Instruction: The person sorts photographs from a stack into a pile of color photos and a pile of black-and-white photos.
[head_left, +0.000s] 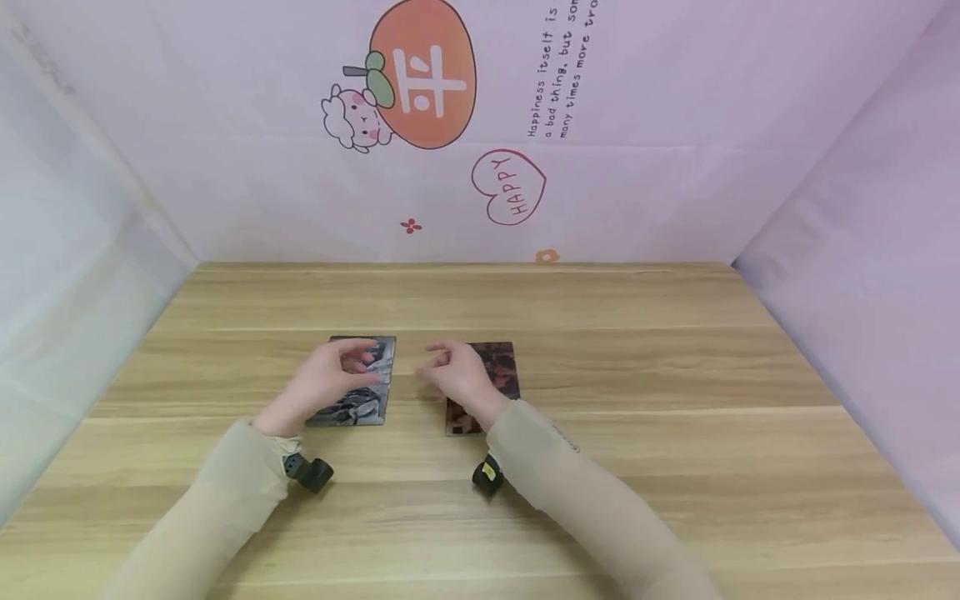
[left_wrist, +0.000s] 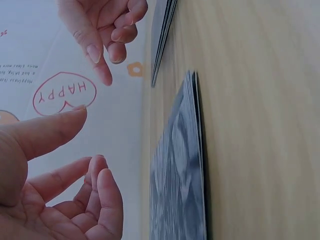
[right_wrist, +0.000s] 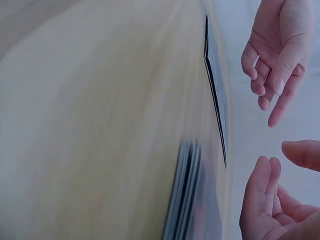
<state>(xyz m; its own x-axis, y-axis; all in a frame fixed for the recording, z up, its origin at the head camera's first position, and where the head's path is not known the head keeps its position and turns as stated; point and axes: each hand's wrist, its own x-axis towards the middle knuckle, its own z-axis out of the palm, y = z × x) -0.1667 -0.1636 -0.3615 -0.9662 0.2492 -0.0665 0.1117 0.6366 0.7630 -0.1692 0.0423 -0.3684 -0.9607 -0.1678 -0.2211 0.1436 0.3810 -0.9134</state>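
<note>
Over the middle of the counter [head_left: 637, 367], both hands hover just above two stacks of picture cards that lie flat on the wood, side by side and a little apart. The left hand [head_left: 330, 379] hangs over the grey stack [head_left: 367, 400], its fingers loosely curled and its thumb out; the left wrist view shows it holding nothing and clear of the cards [left_wrist: 180, 170]. The right hand [head_left: 450, 375] hangs over the near inner corner of the brown stack [head_left: 502, 371], fingers [right_wrist: 265, 175] relaxed and slightly bent, thumb apart from them, with nothing between. From the right wrist view the brown stack [right_wrist: 187, 195] lies below the palm, untouched. The fingertips of the two hands point toward each other over the gap between the stacks without meeting.
</note>
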